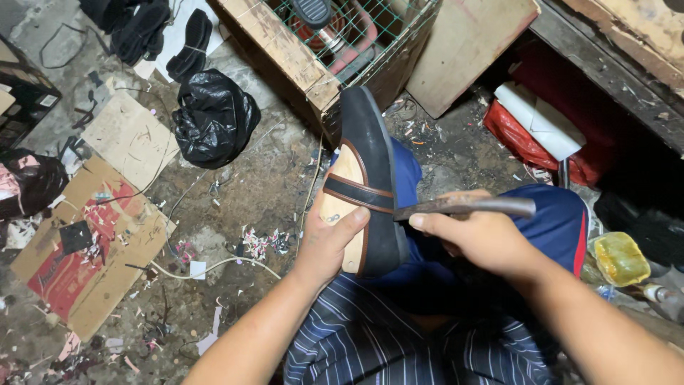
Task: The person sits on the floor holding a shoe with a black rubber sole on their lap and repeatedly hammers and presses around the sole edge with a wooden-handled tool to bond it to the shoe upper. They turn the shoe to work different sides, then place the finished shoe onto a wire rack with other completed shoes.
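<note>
arms: bare | shirt: dark, thin pale stripes | trousers: blue

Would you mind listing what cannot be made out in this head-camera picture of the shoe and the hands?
- Head view: the sole of the shoe faces away, hidden by its own upper.
- The tool tip is hidden behind the shoe's edge; its kind is unclear.
- Left hand fingers are hidden behind the shoe; only the thumb shows.
- The wire crate contents are cut off by the top edge.
</note>
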